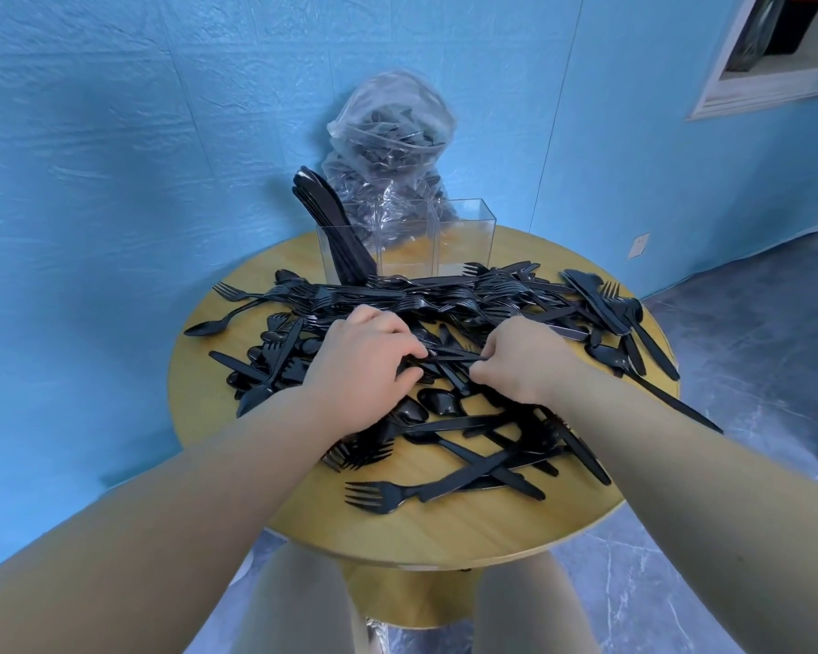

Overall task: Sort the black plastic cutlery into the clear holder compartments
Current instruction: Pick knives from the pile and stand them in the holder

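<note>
From the head view, you sat at a round wooden table (445, 526) with both bare arms reaching in over a heap of black cutlery (445, 299). Forks, knives and spoons lay jumbled across most of the tabletop, some spilling toward the right edge.

Your left hand (364, 365) lay knuckles-up in the middle of the heap, fingers curled onto a thin black piece (449, 357) that ran sideways between the two hands. Your right hand (520, 361) was just beside it, fingers bent down and pinching the other end of that same piece. The blur there was heavy, so the piece was possibly a knife or a fork handle; you could not tell which from this angle.

The clear holder (464, 238) stood upright at the far side of the table, touching the back of the heap. Its left compartment held a bundle of knives (331, 219) leaning left, their ends sticking well above the rim. The middle and right compartments looked bare inside.

Behind the holder, against the blue wall (114, 158), stood a clear plastic bag (393, 129) with more dark cutlery inside. A single fork (379, 497) lay near the table's front edge, tines pointing left.
</note>
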`<state>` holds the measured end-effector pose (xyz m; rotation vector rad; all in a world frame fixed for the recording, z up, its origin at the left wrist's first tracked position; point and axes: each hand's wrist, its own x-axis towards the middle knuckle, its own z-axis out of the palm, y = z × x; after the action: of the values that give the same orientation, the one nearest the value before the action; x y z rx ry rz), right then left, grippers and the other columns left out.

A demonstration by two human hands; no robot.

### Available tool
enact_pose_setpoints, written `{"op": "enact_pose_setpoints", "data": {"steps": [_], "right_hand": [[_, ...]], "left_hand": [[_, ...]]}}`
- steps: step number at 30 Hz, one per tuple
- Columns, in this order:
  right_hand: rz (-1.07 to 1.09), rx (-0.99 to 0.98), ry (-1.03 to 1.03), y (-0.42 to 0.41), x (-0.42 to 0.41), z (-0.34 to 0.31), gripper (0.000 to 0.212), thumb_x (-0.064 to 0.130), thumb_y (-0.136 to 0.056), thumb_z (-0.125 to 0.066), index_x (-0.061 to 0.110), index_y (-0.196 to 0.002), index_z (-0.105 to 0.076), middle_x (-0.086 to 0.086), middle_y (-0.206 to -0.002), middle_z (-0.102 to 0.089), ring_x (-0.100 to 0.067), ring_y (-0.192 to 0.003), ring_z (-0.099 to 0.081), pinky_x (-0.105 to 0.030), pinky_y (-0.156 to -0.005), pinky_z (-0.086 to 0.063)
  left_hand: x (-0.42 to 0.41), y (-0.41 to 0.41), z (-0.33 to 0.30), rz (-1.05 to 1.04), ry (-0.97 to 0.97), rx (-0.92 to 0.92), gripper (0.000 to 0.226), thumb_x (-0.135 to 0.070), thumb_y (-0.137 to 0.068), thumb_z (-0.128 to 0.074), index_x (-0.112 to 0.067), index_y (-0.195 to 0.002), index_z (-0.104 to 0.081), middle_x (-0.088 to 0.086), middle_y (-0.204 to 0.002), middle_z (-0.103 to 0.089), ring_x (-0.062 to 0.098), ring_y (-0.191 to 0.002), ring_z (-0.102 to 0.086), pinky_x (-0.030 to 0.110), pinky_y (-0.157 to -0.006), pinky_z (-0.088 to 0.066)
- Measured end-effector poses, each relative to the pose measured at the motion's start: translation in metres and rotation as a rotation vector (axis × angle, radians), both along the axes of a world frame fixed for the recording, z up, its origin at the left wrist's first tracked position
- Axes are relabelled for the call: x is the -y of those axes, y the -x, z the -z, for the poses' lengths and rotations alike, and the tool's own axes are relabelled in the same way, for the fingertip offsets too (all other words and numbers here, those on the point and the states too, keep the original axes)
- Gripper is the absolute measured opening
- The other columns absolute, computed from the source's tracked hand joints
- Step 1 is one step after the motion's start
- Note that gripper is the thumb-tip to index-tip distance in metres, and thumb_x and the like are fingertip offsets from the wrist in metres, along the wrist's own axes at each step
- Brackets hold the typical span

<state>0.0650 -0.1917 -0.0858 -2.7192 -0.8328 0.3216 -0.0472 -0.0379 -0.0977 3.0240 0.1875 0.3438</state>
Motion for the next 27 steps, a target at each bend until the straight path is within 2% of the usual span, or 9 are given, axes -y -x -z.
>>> {"op": "enact_pose_setpoints", "data": {"steps": [3,7,9,12,15,17,20,23,27], "right_hand": [[0.019,-0.007,-0.069,-0.004,0.002,0.001,0.027,0.026,-0.081,-0.060,0.001,-0.087,-0.071,-0.008,-0.070,-0.063,-0.031,-0.079,-0.067,-0.035,-0.067,-0.055],[-0.003,0.030,-0.103,-0.006,0.005,0.000,0.027,0.023,-0.082,-0.059,-0.001,-0.090,-0.070,-0.015,-0.079,-0.068,-0.031,-0.078,-0.065,-0.038,-0.070,-0.055],[-0.021,0.060,-0.125,-0.006,0.008,-0.002,0.025,0.023,-0.083,-0.058,0.001,-0.086,-0.071,-0.017,-0.084,-0.070,-0.032,-0.080,-0.065,-0.036,-0.069,-0.054],[-0.075,0.078,-0.160,-0.004,0.014,-0.008,0.015,0.025,-0.085,-0.058,0.013,-0.080,-0.065,-0.008,-0.081,-0.068,-0.027,-0.079,-0.061,-0.030,-0.066,-0.049],[-0.162,0.113,-0.161,-0.001,0.016,-0.013,0.009,0.027,-0.088,-0.055,0.020,-0.086,-0.059,0.003,-0.080,-0.062,-0.018,-0.078,-0.055,-0.028,-0.064,-0.040],[-0.212,0.129,-0.171,0.001,0.015,-0.012,0.008,0.028,-0.090,-0.052,0.020,-0.088,-0.055,0.006,-0.076,-0.056,-0.017,-0.076,-0.052,-0.028,-0.064,-0.035],[-0.277,0.129,-0.170,0.003,0.010,-0.009,0.007,0.027,-0.093,-0.048,0.020,-0.093,-0.050,0.005,-0.074,-0.055,-0.017,-0.075,-0.048,-0.029,-0.064,-0.033],[-0.320,0.147,-0.166,0.005,0.008,-0.007,0.006,0.025,-0.095,-0.046,0.019,-0.095,-0.047,0.004,-0.077,-0.052,-0.018,-0.078,-0.044,-0.030,-0.065,-0.033],[-0.301,0.152,-0.139,0.004,0.012,-0.007,0.006,0.024,-0.098,-0.040,0.018,-0.096,-0.041,0.001,-0.072,-0.053,-0.020,-0.066,-0.050,-0.033,-0.058,-0.036]], "left_hand": [[0.004,-0.004,0.001,0.036,0.017,0.145,0.019,-0.035,-0.090,-0.060,-0.033,-0.107,-0.068,-0.011,-0.111,-0.057,0.018,-0.115,-0.041,0.039,-0.095,-0.036],[0.005,-0.008,0.005,0.110,0.008,0.264,0.010,-0.026,-0.082,-0.070,-0.027,-0.092,-0.073,-0.007,-0.094,-0.059,0.021,-0.097,-0.051,0.033,-0.080,-0.037],[0.004,-0.008,0.005,0.116,-0.017,0.286,0.016,-0.025,-0.083,-0.070,-0.027,-0.098,-0.072,-0.006,-0.096,-0.058,0.021,-0.096,-0.051,0.033,-0.081,-0.037],[-0.003,-0.006,-0.001,-0.002,0.011,0.319,0.029,-0.029,-0.086,-0.063,-0.024,-0.115,-0.064,-0.004,-0.114,-0.055,0.019,-0.109,-0.049,0.036,-0.093,-0.037],[-0.013,-0.003,-0.007,-0.065,0.054,0.187,0.043,-0.040,-0.093,-0.051,-0.029,-0.134,-0.049,-0.006,-0.136,-0.044,0.017,-0.128,-0.036,0.041,-0.106,-0.030],[-0.016,-0.001,-0.009,-0.053,0.083,0.085,0.046,-0.042,-0.096,-0.043,-0.031,-0.141,-0.040,-0.008,-0.143,-0.039,0.016,-0.132,-0.033,0.041,-0.109,-0.029],[-0.017,0.003,-0.012,-0.053,0.115,0.032,0.041,-0.035,-0.101,-0.037,-0.029,-0.141,-0.043,-0.005,-0.139,-0.049,0.017,-0.128,-0.042,0.039,-0.105,-0.035],[-0.021,0.007,-0.015,-0.078,0.121,0.081,0.035,-0.025,-0.101,-0.039,-0.026,-0.133,-0.053,-0.004,-0.129,-0.058,0.018,-0.120,-0.050,0.035,-0.100,-0.041],[-0.027,0.010,-0.017,-0.148,0.144,0.153,0.031,-0.020,-0.099,-0.044,-0.024,-0.124,-0.061,-0.004,-0.118,-0.063,0.019,-0.108,-0.058,0.037,-0.091,-0.048]]}}
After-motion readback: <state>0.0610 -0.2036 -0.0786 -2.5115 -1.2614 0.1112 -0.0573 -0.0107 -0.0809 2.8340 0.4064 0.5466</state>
